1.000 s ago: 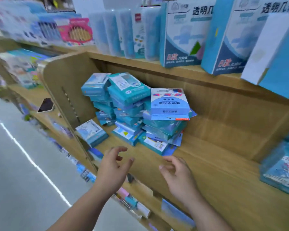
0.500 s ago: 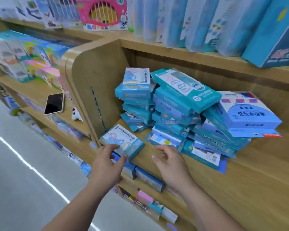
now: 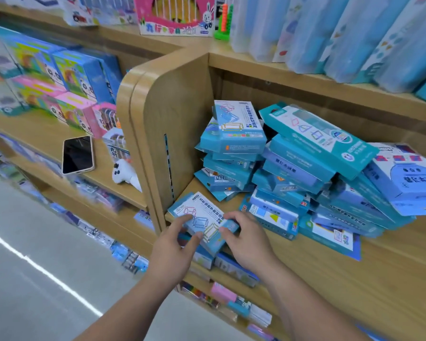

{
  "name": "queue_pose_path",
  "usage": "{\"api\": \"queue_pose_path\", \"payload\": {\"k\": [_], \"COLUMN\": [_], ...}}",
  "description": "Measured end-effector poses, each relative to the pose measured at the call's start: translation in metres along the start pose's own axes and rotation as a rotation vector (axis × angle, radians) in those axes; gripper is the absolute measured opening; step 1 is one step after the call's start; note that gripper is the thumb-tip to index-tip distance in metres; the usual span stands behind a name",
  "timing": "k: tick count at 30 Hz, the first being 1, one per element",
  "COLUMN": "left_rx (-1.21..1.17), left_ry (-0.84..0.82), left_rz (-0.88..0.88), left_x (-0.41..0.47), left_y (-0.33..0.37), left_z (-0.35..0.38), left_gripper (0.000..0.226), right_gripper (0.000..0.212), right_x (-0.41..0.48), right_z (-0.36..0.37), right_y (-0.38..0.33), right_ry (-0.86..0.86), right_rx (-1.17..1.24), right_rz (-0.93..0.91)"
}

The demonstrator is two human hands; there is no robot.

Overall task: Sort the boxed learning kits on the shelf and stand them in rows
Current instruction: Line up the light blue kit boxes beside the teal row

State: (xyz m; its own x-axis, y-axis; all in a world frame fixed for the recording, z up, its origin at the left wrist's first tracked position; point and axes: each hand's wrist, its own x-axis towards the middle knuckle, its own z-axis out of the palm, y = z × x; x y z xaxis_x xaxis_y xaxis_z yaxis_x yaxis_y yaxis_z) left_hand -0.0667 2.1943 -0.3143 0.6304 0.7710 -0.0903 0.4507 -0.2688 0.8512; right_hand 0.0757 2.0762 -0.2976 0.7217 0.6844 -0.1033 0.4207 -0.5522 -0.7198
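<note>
A loose teal kit box (image 3: 202,219) lies flat at the front left corner of the wooden shelf (image 3: 354,274). My left hand (image 3: 175,244) grips its near left edge with thumb and fingers. On the box's right end, my right hand (image 3: 246,238) curls its fingers over the edge. Behind them a messy heap of teal and blue kit boxes (image 3: 293,168) is piled flat in several leaning stacks. A lighter blue box (image 3: 411,178) tops the heap at the right.
A rounded wooden divider (image 3: 162,114) closes the shelf on the left. Beyond it a black phone (image 3: 78,155) and a white toy (image 3: 123,172) lie on the neighbouring shelf. Tall blue boxes (image 3: 330,33) stand on the shelf above. The lower shelf (image 3: 231,271) holds more packs.
The view has moved closer and left. Both hands reached forward from open air to the loose box at the shelf corner and now hold it at both ends.
</note>
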Motion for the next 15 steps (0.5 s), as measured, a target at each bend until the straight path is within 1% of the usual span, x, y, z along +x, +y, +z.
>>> {"api": "queue_pose_path", "payload": {"k": [2, 4, 8, 12, 15], "left_rx": [-0.021, -0.080, -0.331, -0.479, -0.558], "left_ry": [-0.022, -0.031, -0.053, -0.102, -0.134], "left_rz": [-0.004, -0.019, -0.076, -0.075, -0.069], "left_x": [-0.001, -0.001, -0.008, -0.016, -0.016], "left_y": [-0.001, -0.001, 0.005, 0.015, 0.027], "left_z": [-0.002, -0.003, -0.002, -0.004, -0.012], "left_gripper": [0.042, 0.042, 0.044, 0.048, 0.049], "right_gripper": [0.017, 0.018, 0.026, 0.034, 0.045], "right_x": [-0.003, -0.005, -0.009, -0.017, -0.031], "right_z": [0.004, 0.007, 0.006, -0.007, -0.026], "right_y": [-0.001, -0.001, -0.008, -0.019, -0.025], "right_ry": [0.020, 0.030, -0.024, -0.068, -0.083], "right_rx": [0.001, 0.013, 0.096, 0.307, 0.439], "right_rz": [0.004, 0.015, 0.076, 0.141, 0.160]}}
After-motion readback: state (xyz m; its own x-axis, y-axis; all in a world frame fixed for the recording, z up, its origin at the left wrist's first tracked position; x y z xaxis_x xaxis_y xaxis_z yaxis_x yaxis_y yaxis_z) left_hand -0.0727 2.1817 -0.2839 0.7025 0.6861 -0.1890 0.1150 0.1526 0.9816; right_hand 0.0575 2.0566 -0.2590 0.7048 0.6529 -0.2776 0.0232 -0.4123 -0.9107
